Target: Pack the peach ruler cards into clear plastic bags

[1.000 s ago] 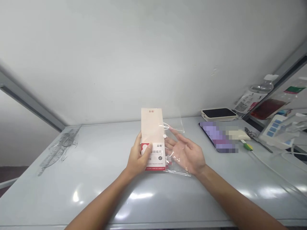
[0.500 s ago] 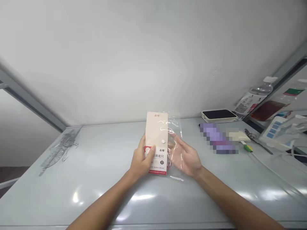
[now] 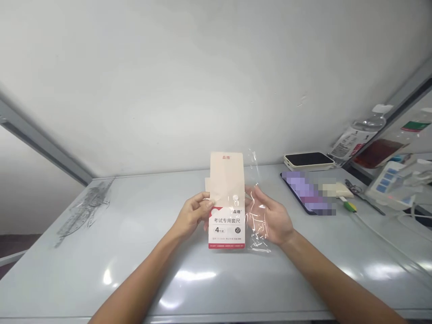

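Between my hands stands a pale pink card package [image 3: 227, 180] with a red-and-white label reading "考试专用套尺", a ruler set for exams. A clear plastic bag [image 3: 258, 220] with a small white snap button lies over and beside it. My left hand [image 3: 193, 215] grips the package's left edge, fingers across its front. My right hand [image 3: 270, 216] curls around the bag's right side, with the film crumpled against the fingers. I cannot tell whether the package sits fully inside the bag.
The pale grey table [image 3: 135, 252] has a sketch-like mark on its left. Towards the back right lie a cream-cased phone [image 3: 307, 159], a pixelated dark item [image 3: 303, 193] and scissors [image 3: 357, 191]. Beyond are a plastic bottle [image 3: 366, 126] and a white power strip [image 3: 383, 186].
The package has shifted right and its label now shows fully. My left hand has moved to the package's left edge, and my right hand has closed around the bag.
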Tool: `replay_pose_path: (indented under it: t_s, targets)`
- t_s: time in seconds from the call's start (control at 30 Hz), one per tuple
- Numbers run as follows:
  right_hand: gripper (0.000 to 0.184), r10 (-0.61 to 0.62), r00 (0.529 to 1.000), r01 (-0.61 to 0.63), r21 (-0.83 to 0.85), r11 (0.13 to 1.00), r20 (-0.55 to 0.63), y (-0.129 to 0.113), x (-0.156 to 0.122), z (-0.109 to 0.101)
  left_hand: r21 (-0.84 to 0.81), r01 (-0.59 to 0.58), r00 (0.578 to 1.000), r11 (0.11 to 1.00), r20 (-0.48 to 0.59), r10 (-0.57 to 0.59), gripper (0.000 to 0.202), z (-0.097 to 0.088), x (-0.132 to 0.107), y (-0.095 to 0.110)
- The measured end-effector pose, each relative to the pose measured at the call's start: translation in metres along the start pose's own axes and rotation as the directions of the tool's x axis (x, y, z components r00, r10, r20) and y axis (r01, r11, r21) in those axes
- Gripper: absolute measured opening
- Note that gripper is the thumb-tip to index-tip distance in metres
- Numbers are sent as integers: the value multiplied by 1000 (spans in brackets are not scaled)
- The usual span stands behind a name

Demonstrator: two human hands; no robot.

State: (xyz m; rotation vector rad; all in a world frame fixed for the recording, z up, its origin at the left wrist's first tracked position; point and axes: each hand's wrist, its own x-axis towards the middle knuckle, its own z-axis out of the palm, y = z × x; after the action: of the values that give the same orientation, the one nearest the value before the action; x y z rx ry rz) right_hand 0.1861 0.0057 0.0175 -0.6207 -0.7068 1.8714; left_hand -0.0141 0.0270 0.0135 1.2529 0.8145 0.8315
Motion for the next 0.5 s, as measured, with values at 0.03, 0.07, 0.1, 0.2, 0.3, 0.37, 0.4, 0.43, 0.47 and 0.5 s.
replay_pose_path:
  t_s: [0.03,0.07,0.1,0.2,0.3,0.37,0.4,0.43,0.47,0.5]
  targets:
    - [25,0,1000,0,-1,1000,2,-1,0,0,1,13,1000,1000,27,-13,29,-1,0,0]
    - [23,-4,1000,4,0,1000,3,-2,0,-1,20,21,998,1000,53,-22,29,-2,1,-1]
    - [23,-2,1000,2,-1,1000,4,-3,0,-1,50,24,997,998,71,-28,31,-2,1,-1]
    - [27,53,998,-52,-9,999,28,-4,0,0,138,19,1000,990,8,-21,36,0,0,-3]
    - [35,107,991,-104,-40,994,86,-3,2,2,150,1,975,989,-220,32,34,5,-1,-4]
    - [40,125,987,-117,-82,990,96,2,2,3,132,-9,943,991,-328,52,33,8,0,-6]
    - [43,135,987,-125,-108,986,93,5,2,4,121,-12,934,993,-352,54,33,9,0,-7]
    - [45,142,986,-131,-136,982,81,9,2,4,107,-13,931,994,-361,51,33,10,1,-9]
    - [47,148,987,-136,-163,977,60,12,2,4,90,-13,932,996,-360,45,32,10,1,-10]
    - [48,148,989,-140,-193,971,27,15,2,4,72,-10,936,997,-349,34,32,9,2,-11]
